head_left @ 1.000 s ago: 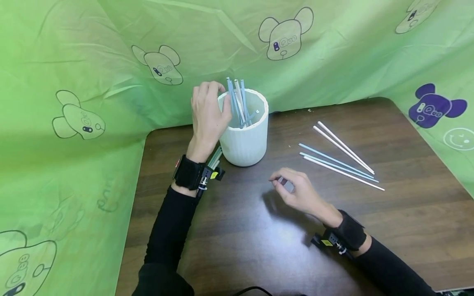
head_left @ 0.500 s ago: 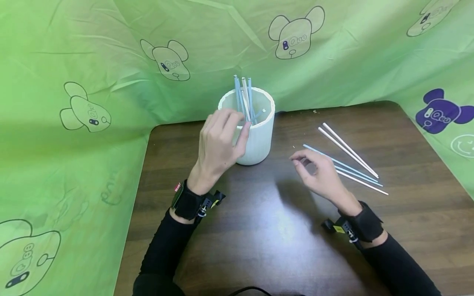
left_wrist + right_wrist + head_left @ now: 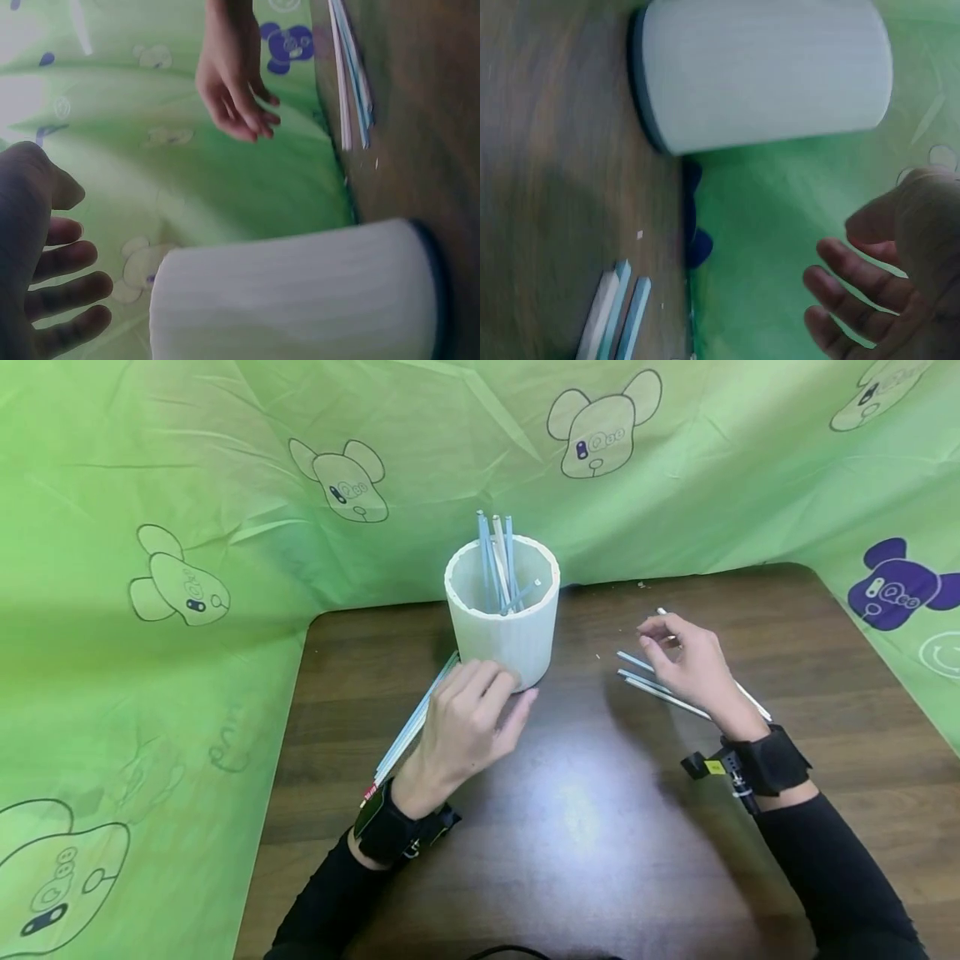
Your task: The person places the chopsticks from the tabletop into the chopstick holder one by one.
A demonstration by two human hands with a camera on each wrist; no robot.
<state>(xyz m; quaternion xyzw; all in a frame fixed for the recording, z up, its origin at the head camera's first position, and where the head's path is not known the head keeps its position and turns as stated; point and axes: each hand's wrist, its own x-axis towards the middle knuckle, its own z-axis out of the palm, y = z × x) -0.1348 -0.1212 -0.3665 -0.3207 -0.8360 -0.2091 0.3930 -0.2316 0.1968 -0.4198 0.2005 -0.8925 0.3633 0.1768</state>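
Nearest to us, our left hand (image 3: 468,718) lies low over the dark wooden table (image 3: 570,827), fingers loosely curled and holding nothing, its fingertips (image 3: 517,681) at the foot of the white ribbed cup (image 3: 504,627); from the head view we cannot tell whether they touch it. The left wrist camera shows the same fingers (image 3: 64,296) relaxed and apart beside the cup's wall. A bundle of blue and white straws (image 3: 412,727) lies flat on the table along that hand's outer side, running from the wrist strap toward the cup's base.

A little farther off to the right, our right hand (image 3: 686,664) hovers above the loose straws (image 3: 660,689) scattered on the table, palm down, fingers gently bent with nothing between them; the right wrist camera shows its fingers (image 3: 847,289) spread and bare.

Behind the left hand the cup stands upright near the table's back edge. Inside it several blue and white straws (image 3: 497,560) lean together, their tips rising above the rim, and one shorter piece rests against the inner wall. A green cartoon-bear cloth (image 3: 225,485) hangs behind.
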